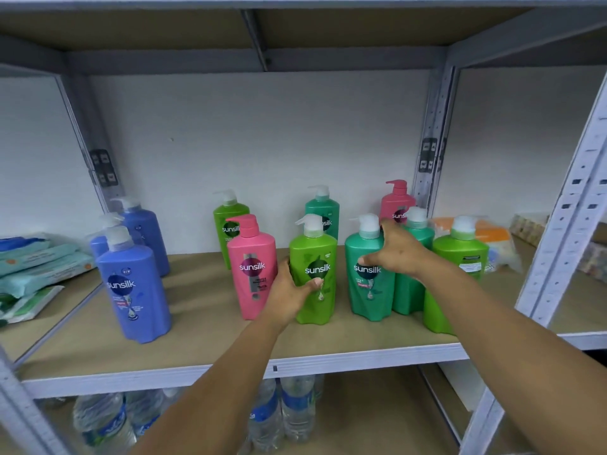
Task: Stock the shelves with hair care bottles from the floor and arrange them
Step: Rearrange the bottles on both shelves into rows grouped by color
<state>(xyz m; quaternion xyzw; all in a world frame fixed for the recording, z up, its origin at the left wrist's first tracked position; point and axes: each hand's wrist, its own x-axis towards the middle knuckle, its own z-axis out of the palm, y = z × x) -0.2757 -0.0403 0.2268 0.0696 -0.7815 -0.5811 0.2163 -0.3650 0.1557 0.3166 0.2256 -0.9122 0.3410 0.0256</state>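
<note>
Up front, the shelf (230, 353) shows bare board between the left hand (289, 292) and its front edge, and a wider open stretch runs left of that hand toward the blue bottles (134, 284). Both arms reach forward over the edge. The left hand wraps the lime bottle (315, 257) low on its left side, thumb across the label, fingers behind it. Just left of that grip, the pink bottle (251, 257) stands touching or nearly touching the hand. The right hand (395, 251) curls around the shoulder of the teal bottle (368, 284), fingertips on its front, thumb near the pump. More bottles crowd right of and behind this grip, leaving little room there. Both held bottles stand upright, long axis vertical, labels facing the person, with the lime bottle's pump spout pointing left.
</note>
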